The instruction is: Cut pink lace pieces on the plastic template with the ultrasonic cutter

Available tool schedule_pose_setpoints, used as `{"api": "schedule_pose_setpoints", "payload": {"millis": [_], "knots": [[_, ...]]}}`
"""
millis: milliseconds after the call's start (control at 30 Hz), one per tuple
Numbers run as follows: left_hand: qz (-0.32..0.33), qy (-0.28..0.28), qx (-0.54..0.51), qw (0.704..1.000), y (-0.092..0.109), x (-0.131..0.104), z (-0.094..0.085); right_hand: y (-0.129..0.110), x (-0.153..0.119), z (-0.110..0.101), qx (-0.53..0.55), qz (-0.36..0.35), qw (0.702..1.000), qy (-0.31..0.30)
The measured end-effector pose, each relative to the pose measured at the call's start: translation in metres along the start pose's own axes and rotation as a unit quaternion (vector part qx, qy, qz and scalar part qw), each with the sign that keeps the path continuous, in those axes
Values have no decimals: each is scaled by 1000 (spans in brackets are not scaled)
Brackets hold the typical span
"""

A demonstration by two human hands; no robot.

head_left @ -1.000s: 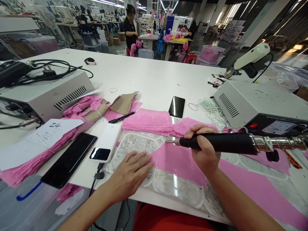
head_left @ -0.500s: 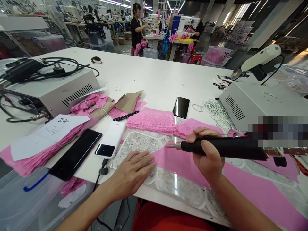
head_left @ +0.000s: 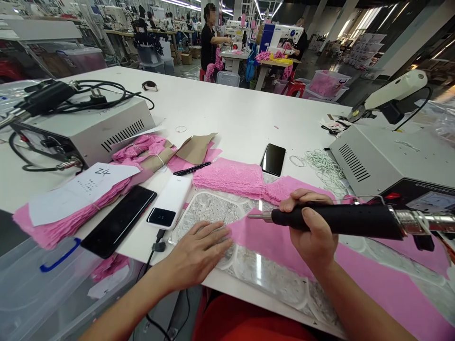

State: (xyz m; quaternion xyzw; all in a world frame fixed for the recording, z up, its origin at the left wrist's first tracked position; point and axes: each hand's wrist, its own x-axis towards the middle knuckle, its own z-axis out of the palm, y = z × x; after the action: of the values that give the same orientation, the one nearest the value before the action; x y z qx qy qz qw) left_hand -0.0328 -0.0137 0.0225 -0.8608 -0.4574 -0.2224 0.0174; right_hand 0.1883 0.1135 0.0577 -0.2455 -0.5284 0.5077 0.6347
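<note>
My right hand (head_left: 314,232) is wrapped around a black ultrasonic handpiece (head_left: 341,219), held level, with its slim metal tip pointing left. Under that tip, a long strip of pink fabric (head_left: 284,248) runs from beside my left fingertips down to the lower right. My left hand (head_left: 204,248) lies flat, palm down, fingers stretched out, its fingertips at the fabric's left corner. Beneath both is a clear patterned mat (head_left: 277,279). Just behind sits a stack of pink lace pieces (head_left: 229,179). Whether the tip touches the fabric, I cannot tell.
Left of me lie a white power bank (head_left: 170,201), a black phone (head_left: 119,221) and bundled pink fabric with a paper (head_left: 83,189). Grey machine boxes (head_left: 401,151) flank the table. A smaller phone (head_left: 273,159) is behind. A person (head_left: 209,42) sits at a sewing machine.
The view has shifted slightly, so things appear a little to the right. Both hands and the handpiece keep nearly the same place over the fabric.
</note>
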Motion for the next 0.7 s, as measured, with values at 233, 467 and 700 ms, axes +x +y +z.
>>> {"api": "schedule_pose_setpoints", "payload": {"millis": [233,467,700], "knots": [[-10,0,-3,1000,1,-4,0,-1,-4,10,6,-6,1000,-29],[-16,11,-14,1000,2,-5,1,1,-6,12,-3,-5,999,-35],[-17,7,-15,1000,2,-6,2,0,-6,14,9,3,999,-48]]}}
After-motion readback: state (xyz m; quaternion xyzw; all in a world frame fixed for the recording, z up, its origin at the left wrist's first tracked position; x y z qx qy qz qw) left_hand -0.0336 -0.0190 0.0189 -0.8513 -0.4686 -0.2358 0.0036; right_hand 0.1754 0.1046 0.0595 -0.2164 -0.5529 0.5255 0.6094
